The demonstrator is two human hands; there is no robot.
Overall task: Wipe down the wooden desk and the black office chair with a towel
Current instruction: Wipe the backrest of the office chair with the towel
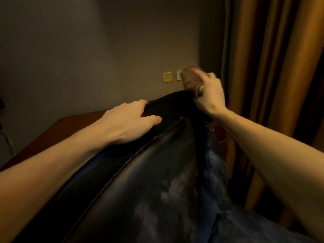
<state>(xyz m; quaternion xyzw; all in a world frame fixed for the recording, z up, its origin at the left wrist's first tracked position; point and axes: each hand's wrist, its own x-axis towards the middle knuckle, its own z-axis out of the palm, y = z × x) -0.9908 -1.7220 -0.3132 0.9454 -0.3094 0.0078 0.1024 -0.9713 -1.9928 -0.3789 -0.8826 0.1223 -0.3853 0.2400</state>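
The black office chair (157, 163) fills the lower middle of the view, its leather back worn and scuffed pale on the right side. My left hand (129, 120) grips the top edge of the chair back, fingers curled over it. My right hand (210, 92) holds a bunched brownish towel (191, 78) at the chair's top right corner; the towel is blurred. The wooden desk (57, 132) shows behind the chair at the left, reddish brown.
A grey wall stands behind the desk with a yellowish wall plate (167, 77) and a white socket plate (179, 75). Tan curtains (273, 67) hang at the right. A cable (7, 137) runs down at the far left edge.
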